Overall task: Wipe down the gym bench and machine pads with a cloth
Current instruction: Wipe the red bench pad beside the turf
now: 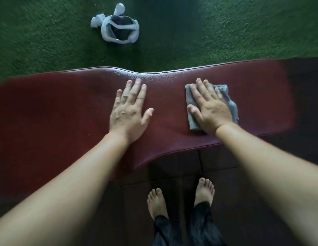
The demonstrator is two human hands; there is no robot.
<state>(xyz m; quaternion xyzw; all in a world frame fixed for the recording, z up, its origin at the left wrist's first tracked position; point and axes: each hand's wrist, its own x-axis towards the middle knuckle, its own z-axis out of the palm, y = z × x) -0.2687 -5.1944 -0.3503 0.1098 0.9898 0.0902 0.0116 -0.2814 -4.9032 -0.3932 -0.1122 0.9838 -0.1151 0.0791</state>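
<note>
While the grey cloth (pixel 192 119) lies on the dark red padded desk (pixel 66 112), to the 3 o'clock side of the desk's narrow waist, the right hand (pixel 210 110) presses flat on top of it. Its fingers (pixel 201 87) are straight and slightly spread, pointing to about 11 o'clock, with the thumb out toward 9 o'clock; they curl round nothing. Cloth shows on both sides of the hand: a smooth strip at 9 o'clock and a bunched fold at 3 o'clock.

At 9 o'clock from the cloth, well apart from it, the left hand (pixel 129 112) rests palm down on the bare padding. Its fingers (pixel 137 89) are straight and close together, pointing to 12 o'clock, and hold nothing.

Beyond the desk's far edge, at 12 o'clock, lies green turf (pixel 225 32). A white strapped object (pixel 106 31) sits on it, at about 12 o'clock from the left hand; the blur hides what it is.

At 6 o'clock, below the desk's near edge, two bare feet (pixel 156 201) stand on dark floor tiles (pixel 181 166), dark trouser legs (pixel 199 228) above them.
</note>
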